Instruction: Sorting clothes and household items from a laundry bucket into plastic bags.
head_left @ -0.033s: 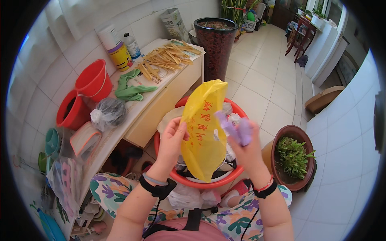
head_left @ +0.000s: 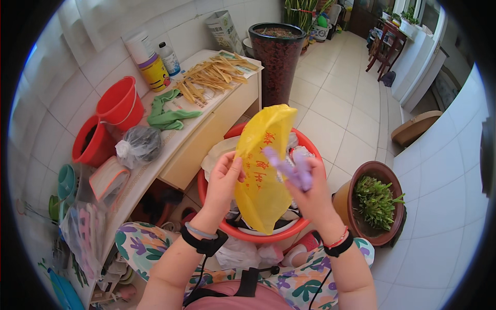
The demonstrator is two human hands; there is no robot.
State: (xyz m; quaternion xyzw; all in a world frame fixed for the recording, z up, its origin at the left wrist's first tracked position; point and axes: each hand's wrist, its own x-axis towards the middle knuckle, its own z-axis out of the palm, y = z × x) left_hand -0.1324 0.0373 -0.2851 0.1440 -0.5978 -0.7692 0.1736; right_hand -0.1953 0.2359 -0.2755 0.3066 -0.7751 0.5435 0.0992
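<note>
My left hand (head_left: 223, 175) pinches the left edge of a yellow plastic bag (head_left: 263, 191) with red writing. The bag hangs upright over a red tub (head_left: 204, 194). My right hand (head_left: 312, 194), to the right of the bag, is closed on a lilac object (head_left: 298, 174). That object is smeared by motion, so its kind cannot be made out. Its left end overlaps the bag in the view; whether they touch is unclear. Inside the tub, mostly behind the bag, lie white, grey and black items.
Along the left, a cabinet (head_left: 178, 155) bears dried yellowish strips (head_left: 214, 77), a green cloth (head_left: 168, 113), two red buckets (head_left: 121, 103) and a tied bag (head_left: 139, 144). A tall dark planter (head_left: 276, 67) stands ahead. A brown potted plant (head_left: 374, 206) sits at the right, near the tiled wall.
My right hand has moved left with the lilac object, which now overlaps the bag. The bag's top has shifted slightly right; my left hand keeps its hold.
</note>
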